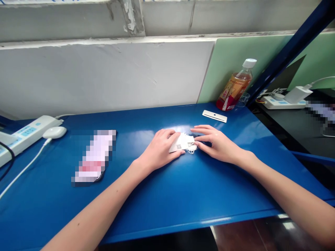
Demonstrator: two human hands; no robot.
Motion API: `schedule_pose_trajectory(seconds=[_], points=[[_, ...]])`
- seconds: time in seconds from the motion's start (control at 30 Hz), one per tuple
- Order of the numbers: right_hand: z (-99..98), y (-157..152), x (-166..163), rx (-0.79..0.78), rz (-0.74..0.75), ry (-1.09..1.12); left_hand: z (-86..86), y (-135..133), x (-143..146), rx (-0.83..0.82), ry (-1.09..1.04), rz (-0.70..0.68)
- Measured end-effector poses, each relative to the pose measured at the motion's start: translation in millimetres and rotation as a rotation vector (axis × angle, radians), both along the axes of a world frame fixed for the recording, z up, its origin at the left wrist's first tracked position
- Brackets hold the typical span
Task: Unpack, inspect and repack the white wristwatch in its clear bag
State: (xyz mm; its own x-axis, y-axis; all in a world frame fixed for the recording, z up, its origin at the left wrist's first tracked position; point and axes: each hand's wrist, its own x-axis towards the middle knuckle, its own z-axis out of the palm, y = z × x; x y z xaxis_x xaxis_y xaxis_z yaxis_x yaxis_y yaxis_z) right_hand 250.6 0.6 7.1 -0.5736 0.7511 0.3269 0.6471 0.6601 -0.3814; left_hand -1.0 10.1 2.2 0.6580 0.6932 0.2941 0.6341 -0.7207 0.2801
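Observation:
Both hands meet at the middle of a blue table (167, 195). My left hand (159, 149) lies with fingers curled over a small white card (182, 142) that carries a printed code. My right hand (216, 143) touches the card's right end with fingers stretched out and pressed close together. A small clear bit of wrapping or a ring (192, 150) pokes out under the card between the two hands; I cannot make out what it is.
A thin white strip (214, 116) lies behind the hands. A bottle of amber drink (235, 86) stands at the back right. Left: a white power strip (24, 136), a plug with cable (54, 132), a blurred-out flat object (94, 156). Another power strip (284, 100) sits right.

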Motion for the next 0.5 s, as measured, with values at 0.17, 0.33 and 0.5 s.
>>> schedule_pose_trajectory(seconds=[0.17,0.33,0.5], points=[[-6.9,-1.4,-3.8,0.034,0.037,0.015,-3.2,-0.8,0.7,0.014,-0.023,-0.019],[-11.2,-4.4,-7.4,0.040,0.070,0.007,-8.7,-1.2,1.4,0.003,-0.070,-0.023],[-9.4,-8.0,-8.0,-0.038,0.132,-0.013,-10.7,-0.9,1.8,0.011,-0.093,-0.025]])
